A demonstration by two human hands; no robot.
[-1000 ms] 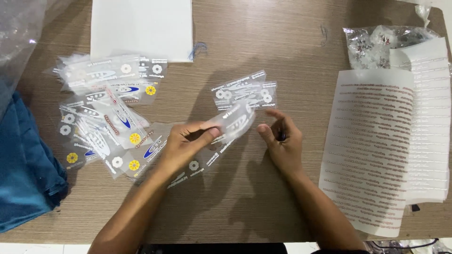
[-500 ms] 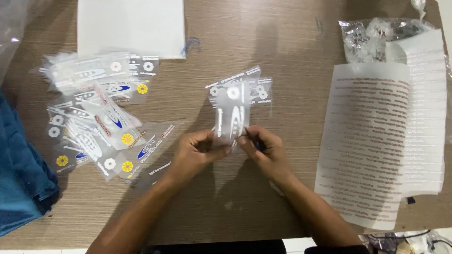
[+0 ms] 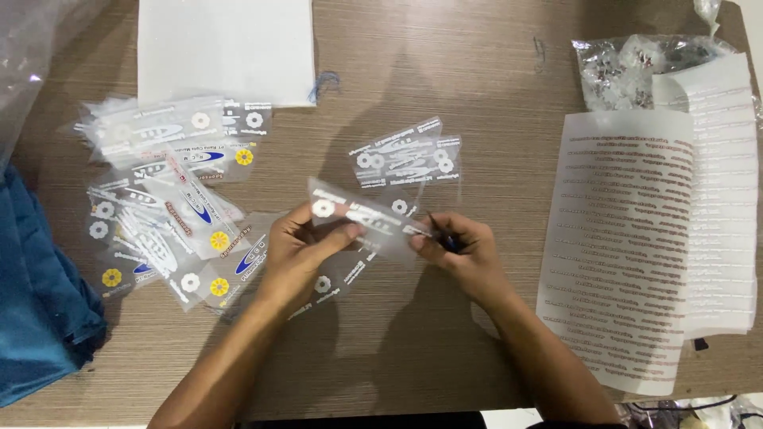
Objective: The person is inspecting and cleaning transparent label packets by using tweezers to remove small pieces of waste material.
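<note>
Both hands hold one clear printed plastic pouch (image 3: pixel 362 218) just above the wooden table (image 3: pixel 445 334). My left hand (image 3: pixel 298 250) pinches its left end, thumb on top. My right hand (image 3: pixel 457 250) pinches the right end, and something small and dark shows between its fingers. Beyond the pouch lies a small stack of like pouches (image 3: pixel 405 155). A larger loose heap of pouches (image 3: pixel 163 199) with yellow and white round marks spreads to the left of my left hand.
A white sheet (image 3: pixel 226 48) lies at the top left. Sheets of printed paper strips (image 3: pixel 636 238) cover the right side, with a clear bag of small parts (image 3: pixel 636 67) behind them. Blue cloth (image 3: pixel 40 302) sits at the left edge.
The pouch has turned from upright to lying flat between both hands. My right hand has closed onto its right end.
</note>
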